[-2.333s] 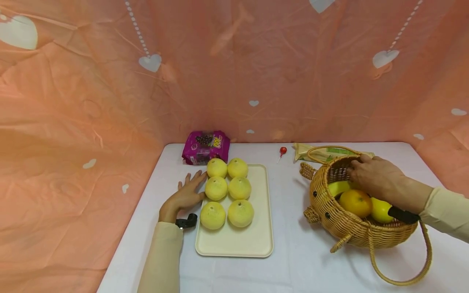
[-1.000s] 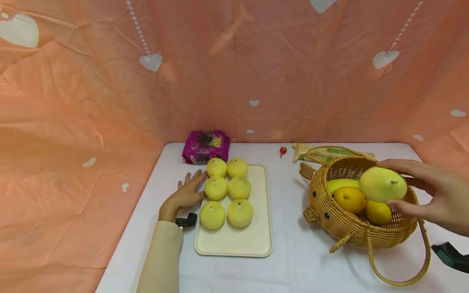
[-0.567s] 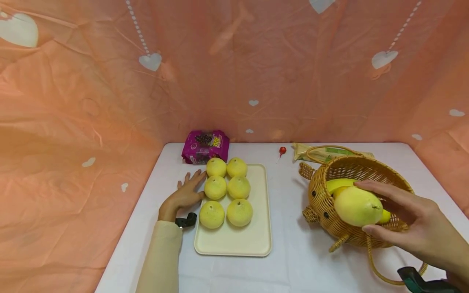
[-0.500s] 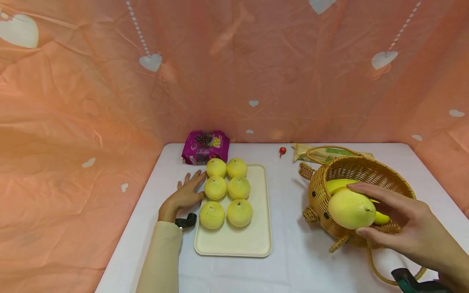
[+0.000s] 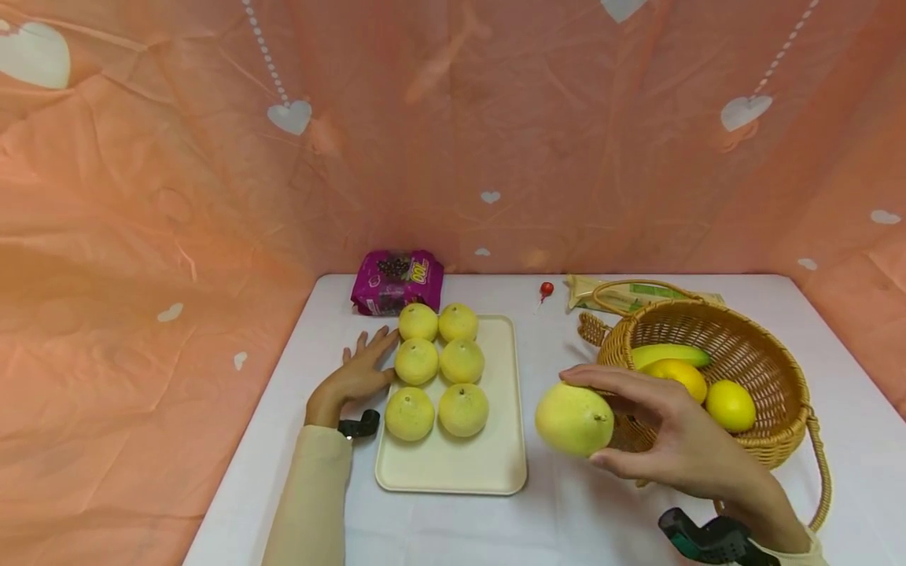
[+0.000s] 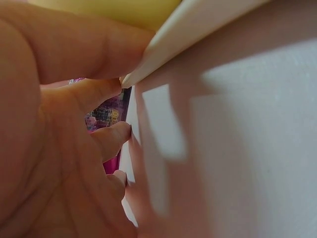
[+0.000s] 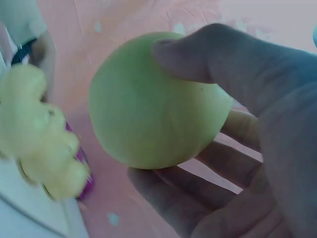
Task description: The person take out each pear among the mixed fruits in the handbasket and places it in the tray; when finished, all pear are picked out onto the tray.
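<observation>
My right hand holds a smooth yellow-green fruit with a short stem, between thumb and fingers. The fruit is in the air between the tray and the wicker basket; in the right wrist view the thumb presses on the fruit from one side with fingers on the other. The left hand lies spread at the left edge of the cream tray, its thumb against the rim in the left wrist view. Two columns of round yellow fruits sit on the tray.
Inside the basket lie a banana, an orange-yellow fruit and a lemon-yellow fruit. Its handle hangs over the right side. Along the back are a purple packet, a red lollipop and a pale green packet.
My right hand reached into the basket, lifted out the yellow-green fruit and carried it left, past the basket's rim towards the tray. The left hand has stayed in place.
</observation>
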`<act>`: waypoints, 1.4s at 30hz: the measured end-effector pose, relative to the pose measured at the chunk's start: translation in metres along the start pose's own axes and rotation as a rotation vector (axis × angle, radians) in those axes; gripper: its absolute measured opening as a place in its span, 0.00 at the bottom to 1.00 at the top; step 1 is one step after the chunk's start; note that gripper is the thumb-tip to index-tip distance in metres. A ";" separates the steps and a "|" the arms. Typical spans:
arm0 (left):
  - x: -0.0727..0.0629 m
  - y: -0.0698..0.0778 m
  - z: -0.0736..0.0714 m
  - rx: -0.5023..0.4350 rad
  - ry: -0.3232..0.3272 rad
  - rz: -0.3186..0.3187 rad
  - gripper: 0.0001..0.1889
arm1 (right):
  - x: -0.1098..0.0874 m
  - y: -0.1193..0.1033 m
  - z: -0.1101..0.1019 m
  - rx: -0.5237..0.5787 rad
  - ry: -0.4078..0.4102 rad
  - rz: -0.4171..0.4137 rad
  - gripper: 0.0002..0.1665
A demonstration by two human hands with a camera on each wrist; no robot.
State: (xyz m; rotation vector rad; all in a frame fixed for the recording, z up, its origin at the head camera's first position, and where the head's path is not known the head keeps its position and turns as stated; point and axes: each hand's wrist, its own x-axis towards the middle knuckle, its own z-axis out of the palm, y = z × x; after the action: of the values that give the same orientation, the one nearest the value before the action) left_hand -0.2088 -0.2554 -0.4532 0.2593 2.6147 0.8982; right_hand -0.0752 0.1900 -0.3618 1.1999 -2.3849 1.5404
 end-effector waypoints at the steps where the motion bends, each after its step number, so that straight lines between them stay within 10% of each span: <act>1: 0.000 0.000 0.000 -0.001 0.000 -0.002 0.45 | 0.003 0.001 0.005 0.025 -0.013 0.012 0.48; 23: 0.000 0.000 0.000 -0.002 -0.003 0.000 0.45 | 0.046 0.029 0.136 0.432 -0.138 0.050 0.40; 42: 0.001 0.000 0.001 -0.003 -0.006 -0.002 0.45 | 0.049 0.059 0.191 0.245 -0.096 0.075 0.40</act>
State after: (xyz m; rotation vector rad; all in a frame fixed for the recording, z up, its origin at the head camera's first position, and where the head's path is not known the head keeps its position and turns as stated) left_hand -0.2093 -0.2549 -0.4539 0.2584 2.6079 0.8988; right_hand -0.0810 0.0222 -0.4801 1.2668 -2.3787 1.8854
